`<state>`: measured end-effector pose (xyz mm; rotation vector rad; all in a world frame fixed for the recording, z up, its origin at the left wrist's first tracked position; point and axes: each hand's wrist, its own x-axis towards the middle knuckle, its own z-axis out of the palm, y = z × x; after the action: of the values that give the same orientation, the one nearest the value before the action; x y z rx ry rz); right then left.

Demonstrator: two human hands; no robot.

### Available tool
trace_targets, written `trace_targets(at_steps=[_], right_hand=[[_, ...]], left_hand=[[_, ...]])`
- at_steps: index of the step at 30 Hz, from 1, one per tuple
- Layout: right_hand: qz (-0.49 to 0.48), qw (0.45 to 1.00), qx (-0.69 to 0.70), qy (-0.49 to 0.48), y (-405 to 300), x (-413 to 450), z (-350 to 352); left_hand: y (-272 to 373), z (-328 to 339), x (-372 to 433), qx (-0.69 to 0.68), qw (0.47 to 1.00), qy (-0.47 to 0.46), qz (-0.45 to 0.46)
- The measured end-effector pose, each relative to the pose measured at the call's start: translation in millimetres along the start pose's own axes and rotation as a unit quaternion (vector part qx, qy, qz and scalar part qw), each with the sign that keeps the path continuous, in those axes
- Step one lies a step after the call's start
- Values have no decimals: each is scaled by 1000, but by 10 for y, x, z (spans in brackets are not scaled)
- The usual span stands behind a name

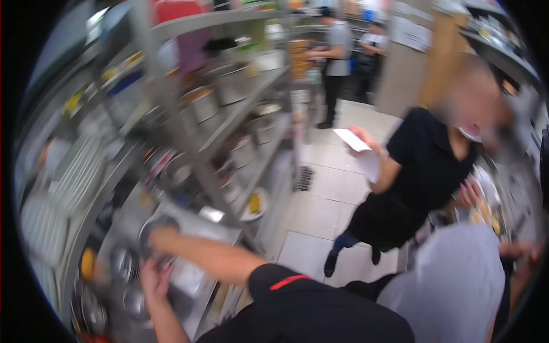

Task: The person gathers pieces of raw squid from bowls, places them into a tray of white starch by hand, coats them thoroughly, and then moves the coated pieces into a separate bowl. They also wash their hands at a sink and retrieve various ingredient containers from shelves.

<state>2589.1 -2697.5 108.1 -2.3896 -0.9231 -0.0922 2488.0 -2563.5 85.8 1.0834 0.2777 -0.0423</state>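
Note:
My right hand is down in a round metal bowl on the steel counter. Blur hides its fingers and whatever they may hold. Below it, my left hand is at the near side of the same bowl. Its fingers look partly curled, and whether they grip the rim is unclear. Two more metal bowls stand by my left hand, one holding something dark and shiny and another nearer me. A pale sheet or board lies on the counter beneath my right forearm.
Steel shelving with pots rises beyond the counter. A plate with yellow food sits low on it. A person in black holds white paper in the tiled aisle. Someone in a light top is close behind me. Two people work farther back.

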Motion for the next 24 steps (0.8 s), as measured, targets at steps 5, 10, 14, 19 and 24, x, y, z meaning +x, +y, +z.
trace_targets(at_steps=[5,10,14,19,24], right_hand=[[-129,988,-15,-81,-211,92,-255],[-75,981,-55,-170,-293,28,24],[-93,976,25,-196,-205,105,271],[-55,996,13,-63,-249,-149,447],[10,988,130,-79,105,-176,731]], left_hand=[[276,123,-306,101,990,72,64],[252,201,-440,95,984,145,37],[110,18,-367,233,950,163,129],[150,-139,-335,521,817,172,178],[118,151,-257,727,613,144,275]])
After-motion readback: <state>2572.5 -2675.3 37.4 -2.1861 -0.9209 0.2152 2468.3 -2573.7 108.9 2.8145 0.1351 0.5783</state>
